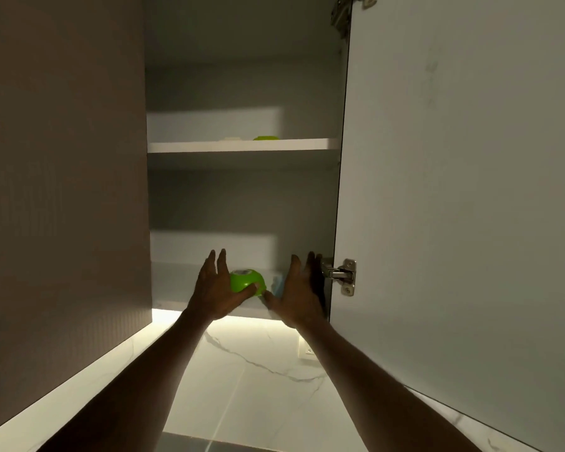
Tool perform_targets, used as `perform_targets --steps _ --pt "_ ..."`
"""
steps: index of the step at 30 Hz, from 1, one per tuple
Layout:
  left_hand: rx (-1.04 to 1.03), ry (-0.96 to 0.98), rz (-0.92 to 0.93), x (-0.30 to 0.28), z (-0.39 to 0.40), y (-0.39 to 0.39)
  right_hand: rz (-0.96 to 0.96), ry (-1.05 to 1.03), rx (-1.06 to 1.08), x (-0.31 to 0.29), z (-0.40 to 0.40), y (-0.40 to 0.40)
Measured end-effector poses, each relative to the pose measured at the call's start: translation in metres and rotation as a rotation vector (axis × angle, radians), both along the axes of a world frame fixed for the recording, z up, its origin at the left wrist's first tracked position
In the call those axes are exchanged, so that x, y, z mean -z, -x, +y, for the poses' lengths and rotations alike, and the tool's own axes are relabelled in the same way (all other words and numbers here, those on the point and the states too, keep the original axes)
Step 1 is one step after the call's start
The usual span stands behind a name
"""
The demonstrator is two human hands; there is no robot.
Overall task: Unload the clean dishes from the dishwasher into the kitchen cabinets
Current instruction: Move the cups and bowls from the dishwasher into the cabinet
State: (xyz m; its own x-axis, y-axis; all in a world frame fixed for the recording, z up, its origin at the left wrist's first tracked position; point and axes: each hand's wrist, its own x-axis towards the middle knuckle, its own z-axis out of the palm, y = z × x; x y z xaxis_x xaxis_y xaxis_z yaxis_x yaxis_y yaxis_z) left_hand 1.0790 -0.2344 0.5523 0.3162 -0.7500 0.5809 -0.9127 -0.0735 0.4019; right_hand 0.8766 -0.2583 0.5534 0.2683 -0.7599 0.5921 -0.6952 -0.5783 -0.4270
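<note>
green bowl [246,282] half hidden behind left hand [216,290]; blue thing [278,285] unclear.

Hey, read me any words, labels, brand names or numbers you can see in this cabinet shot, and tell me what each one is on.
None can be read.
Green bowl: pale patch on its upturned base, too blurred to tell if it is text.
Lower hinge and top hinge: no legible marking.
Wall outlet: no visible text.
</note>
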Motion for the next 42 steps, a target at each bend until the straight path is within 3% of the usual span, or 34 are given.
perform_targets --steps 8,13,17,25,35,42 --pt "-0.086 -0.072 -0.308 0.049 0.061 0.012 0.126 0.287 -0.010 0.044 0.029 0.011" --pt "-0.158 -0.056 -0.494 0.080 0.111 0.045 0.238 0.296 -0.029 0.090 0.058 0.032" --pt "-0.174 -0.070 -0.450 0.112 0.152 0.079 0.266 0.272 -0.118 0.122 0.084 0.062" --pt "-0.129 -0.240 -0.270 0.203 0.231 0.163 0.301 0.015 -0.139 0.207 0.163 0.152" --pt "0.223 -0.292 -0.238 0.283 0.305 0.356 0.328 -0.229 0.159 0.288 0.293 0.351" --pt "0.481 -0.393 -0.191 0.369 0.389 0.494 0.373 -0.482 0.386 0.355 0.432 0.507"
